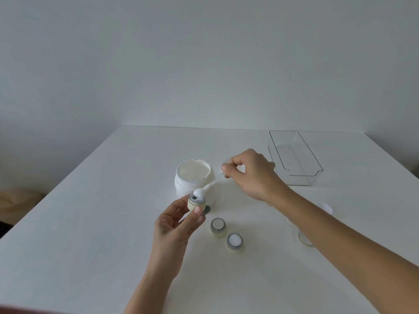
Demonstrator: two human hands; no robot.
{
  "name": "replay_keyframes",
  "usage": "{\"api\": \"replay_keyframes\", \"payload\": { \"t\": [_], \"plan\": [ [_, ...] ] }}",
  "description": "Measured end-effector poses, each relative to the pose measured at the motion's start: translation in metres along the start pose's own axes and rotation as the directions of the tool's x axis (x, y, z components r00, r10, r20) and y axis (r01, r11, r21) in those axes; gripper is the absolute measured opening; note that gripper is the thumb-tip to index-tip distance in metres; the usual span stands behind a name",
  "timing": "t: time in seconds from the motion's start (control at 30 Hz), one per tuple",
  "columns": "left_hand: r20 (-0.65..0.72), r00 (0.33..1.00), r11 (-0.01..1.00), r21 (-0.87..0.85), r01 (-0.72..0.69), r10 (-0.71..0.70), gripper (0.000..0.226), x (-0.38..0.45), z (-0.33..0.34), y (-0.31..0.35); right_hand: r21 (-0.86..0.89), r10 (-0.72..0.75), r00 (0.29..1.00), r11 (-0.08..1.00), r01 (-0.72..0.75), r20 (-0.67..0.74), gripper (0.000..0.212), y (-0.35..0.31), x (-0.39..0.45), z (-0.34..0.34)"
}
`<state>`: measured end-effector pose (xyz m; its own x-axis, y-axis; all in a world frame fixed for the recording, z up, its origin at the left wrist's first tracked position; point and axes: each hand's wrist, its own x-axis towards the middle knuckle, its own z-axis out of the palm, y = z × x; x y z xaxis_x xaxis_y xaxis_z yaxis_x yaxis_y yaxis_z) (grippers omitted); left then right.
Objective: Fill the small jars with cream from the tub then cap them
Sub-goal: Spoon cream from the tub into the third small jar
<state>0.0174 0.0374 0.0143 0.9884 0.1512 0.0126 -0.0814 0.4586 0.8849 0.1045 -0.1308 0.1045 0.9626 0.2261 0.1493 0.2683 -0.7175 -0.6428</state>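
A white tub of cream stands open in the middle of the table. In front of it my left hand holds a small pale-yellow jar up off the table. My right hand pinches the handle of a small white spatula, whose cream-laden tip rests on the held jar's mouth. Two more small jars stand uncapped on the table, one beside the other, both showing white inside.
A clear rectangular plastic bin stands at the back right. A clear round lid lies partly hidden under my right forearm, and a small white object lies beyond it. The white table ends at a wall behind.
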Motion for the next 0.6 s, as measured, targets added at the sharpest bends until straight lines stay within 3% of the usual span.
{"api": "replay_keyframes", "payload": {
  "t": [0.07,0.13,0.3,0.4,0.6],
  "plan": [
    [-0.001,1.000,1.000,-0.008,0.004,-0.004,0.033,0.000,0.000,0.000,-0.023,-0.129,0.988,0.992,0.128,-0.087,0.023,-0.001,-0.007,0.003],
    [-0.002,1.000,0.999,-0.031,0.012,-0.012,0.027,0.000,-0.001,0.000,-0.078,-0.307,0.932,0.952,0.297,-0.191,0.016,-0.001,-0.016,0.006],
    [0.025,1.000,0.997,-0.070,0.015,-0.013,0.023,-0.001,-0.001,0.001,-0.364,-0.734,0.623,0.677,0.640,-0.270,0.019,0.008,-0.036,0.009],
    [0.027,1.000,0.997,-0.081,0.008,-0.005,0.020,-0.001,-0.001,0.000,-0.466,-0.829,0.499,0.556,0.688,-0.253,0.011,0.017,-0.043,0.008],
    [0.030,1.000,0.998,-0.070,-0.001,0.003,0.019,-0.001,-0.001,-0.001,-0.532,-0.879,0.433,0.469,0.705,-0.202,0.004,0.030,-0.048,0.006]
  ]
}}
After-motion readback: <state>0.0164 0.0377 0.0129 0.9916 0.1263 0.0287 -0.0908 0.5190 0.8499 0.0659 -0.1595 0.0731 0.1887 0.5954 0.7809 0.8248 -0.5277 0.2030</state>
